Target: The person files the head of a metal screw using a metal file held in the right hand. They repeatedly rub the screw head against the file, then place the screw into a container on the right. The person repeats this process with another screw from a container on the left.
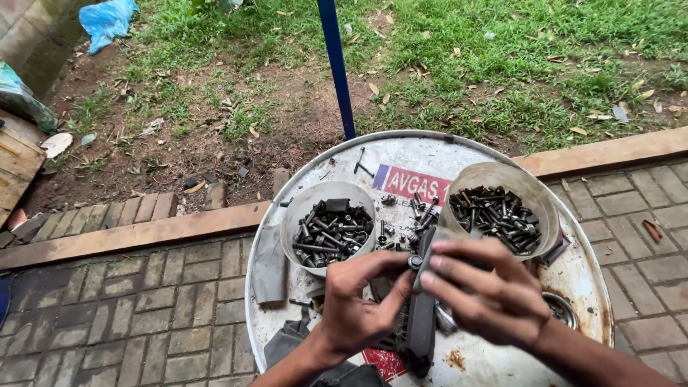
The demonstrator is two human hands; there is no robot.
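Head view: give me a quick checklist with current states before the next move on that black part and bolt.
1. Left hand grips the small bolt at its fingertips: ok.
2. Right hand holds the long black part: ok.
3. Bolt seated in the part's hole: cannot tell, fingers hide it.
4. Left tub of bolts upright beside the hands: ok.
5. Right tub of bolts upright: ok.
6. Drum top free of loose hardware: not ok, bolts lie scattered between the tubs.
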